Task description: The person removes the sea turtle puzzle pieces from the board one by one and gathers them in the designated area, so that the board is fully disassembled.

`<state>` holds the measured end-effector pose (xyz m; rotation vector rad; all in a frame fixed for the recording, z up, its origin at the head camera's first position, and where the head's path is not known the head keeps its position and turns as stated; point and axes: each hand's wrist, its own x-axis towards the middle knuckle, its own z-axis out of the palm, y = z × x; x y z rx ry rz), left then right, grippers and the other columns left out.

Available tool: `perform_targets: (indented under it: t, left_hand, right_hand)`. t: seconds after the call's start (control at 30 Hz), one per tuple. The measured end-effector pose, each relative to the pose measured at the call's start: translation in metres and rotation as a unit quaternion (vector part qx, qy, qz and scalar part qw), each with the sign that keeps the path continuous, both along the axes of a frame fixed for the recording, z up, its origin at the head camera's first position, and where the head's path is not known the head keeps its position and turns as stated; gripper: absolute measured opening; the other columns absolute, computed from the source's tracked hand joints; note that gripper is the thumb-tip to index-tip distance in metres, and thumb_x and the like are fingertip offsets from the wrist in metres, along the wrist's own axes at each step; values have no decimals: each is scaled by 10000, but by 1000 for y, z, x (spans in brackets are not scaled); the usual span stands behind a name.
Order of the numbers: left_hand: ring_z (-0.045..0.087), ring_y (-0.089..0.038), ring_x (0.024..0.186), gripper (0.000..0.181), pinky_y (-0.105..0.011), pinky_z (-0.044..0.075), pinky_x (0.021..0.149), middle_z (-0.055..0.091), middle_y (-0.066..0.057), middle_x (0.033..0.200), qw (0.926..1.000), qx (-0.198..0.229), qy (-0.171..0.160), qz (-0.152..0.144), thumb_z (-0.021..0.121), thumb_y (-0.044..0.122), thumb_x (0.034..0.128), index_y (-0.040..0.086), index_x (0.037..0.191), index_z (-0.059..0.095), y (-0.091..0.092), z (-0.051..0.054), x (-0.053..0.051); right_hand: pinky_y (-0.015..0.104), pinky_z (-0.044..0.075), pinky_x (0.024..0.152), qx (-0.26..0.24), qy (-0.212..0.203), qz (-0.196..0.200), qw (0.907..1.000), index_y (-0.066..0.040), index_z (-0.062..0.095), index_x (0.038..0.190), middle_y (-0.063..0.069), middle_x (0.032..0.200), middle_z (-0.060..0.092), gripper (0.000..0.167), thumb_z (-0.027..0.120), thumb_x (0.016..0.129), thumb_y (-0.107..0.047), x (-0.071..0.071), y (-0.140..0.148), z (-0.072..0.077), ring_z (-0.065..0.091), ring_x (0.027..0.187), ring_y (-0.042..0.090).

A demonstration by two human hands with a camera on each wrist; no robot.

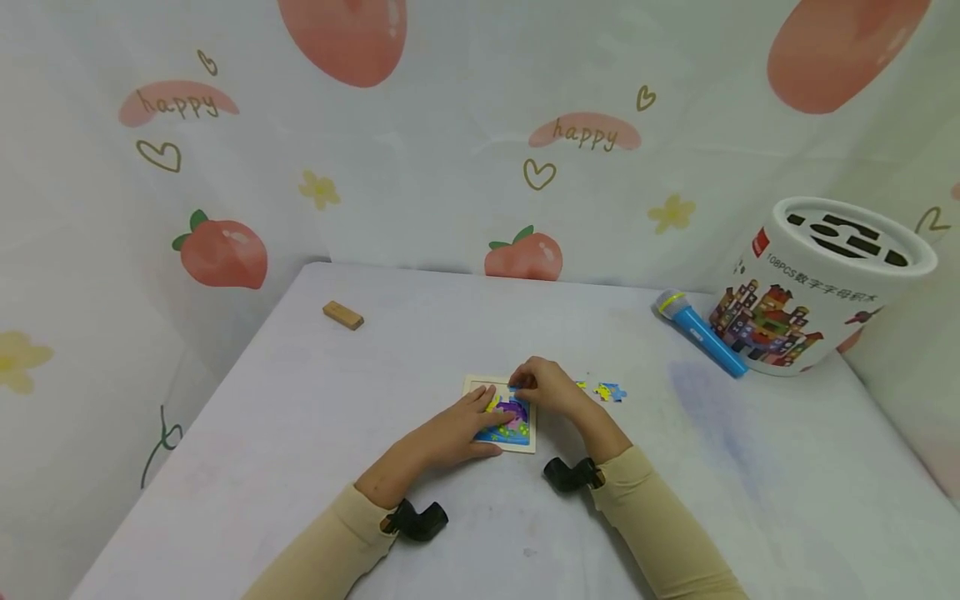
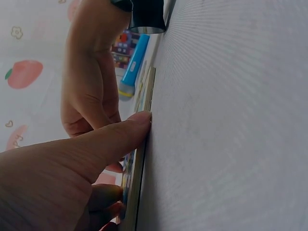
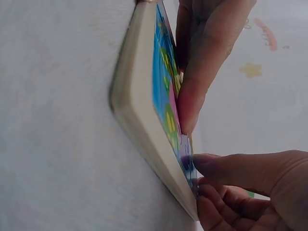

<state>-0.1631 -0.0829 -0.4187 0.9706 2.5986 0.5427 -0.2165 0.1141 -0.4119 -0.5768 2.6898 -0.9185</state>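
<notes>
A small jigsaw puzzle in a pale wooden frame (image 1: 533,429) lies flat on the table, showing a blue, purple, pink and green picture. My left hand (image 1: 453,429) rests across its left side with fingers spread over the picture; the thumb (image 2: 137,126) touches the frame's near edge. At the far right corner, my right hand (image 1: 551,387) pinches a bluish puzzle piece (image 3: 188,166) against the board, its other fingers curled. Most of that piece is hidden by the fingers. Loose puzzle pieces (image 1: 611,392) lie just right of the right hand.
A blue toy microphone or flashlight (image 1: 705,337) leans by a large white block bucket (image 1: 817,292) at the back right. Far left on the table lies a small wooden block (image 1: 343,315). A printed cloth (image 1: 435,167) hangs behind the table.
</notes>
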Motion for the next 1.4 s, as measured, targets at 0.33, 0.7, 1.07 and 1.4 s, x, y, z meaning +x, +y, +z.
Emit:
perform_targets:
  t: [0.33,0.7,1.07,1.4]
  left_hand:
    - [142,-331,1440,527,-485,284,1116,186,-177,1543,10000,-47,-8,54,579,378,905,239,1396,450,1,-2,0]
    - [131,-334,1442,521,-490,267,1123,179,-181,1545,9999,-82,-99,109,577,370,909,233,1395,452,1,0,1]
    - [123,-323,1446,523,-484,263,1127,168,-175,1549,9998,-87,-125,128,569,377,912,231,1399,447,1,1,1]
    - [127,-322,1445,527,-484,262,1127,180,-169,1548,9998,-111,-99,139,570,387,909,254,1402,440,2,-1,-1]
  right_hand:
    - [309,503,772,-211,-114,31,9997,-24,649,977,86,926,609,133,654,845,-42,0,3,0,545,836,165]
    - [250,482,718,-776,-302,-140,9964,4,650,1025,88,880,620,206,678,823,-30,-5,11,1,533,785,153]
    - [220,455,604,-805,-460,83,9957,-15,663,928,74,803,647,117,676,843,-95,-8,12,2,529,694,124]
    - [225,459,630,-1071,-667,-203,9918,-13,658,944,69,786,654,136,676,847,-107,-6,22,0,544,692,119]
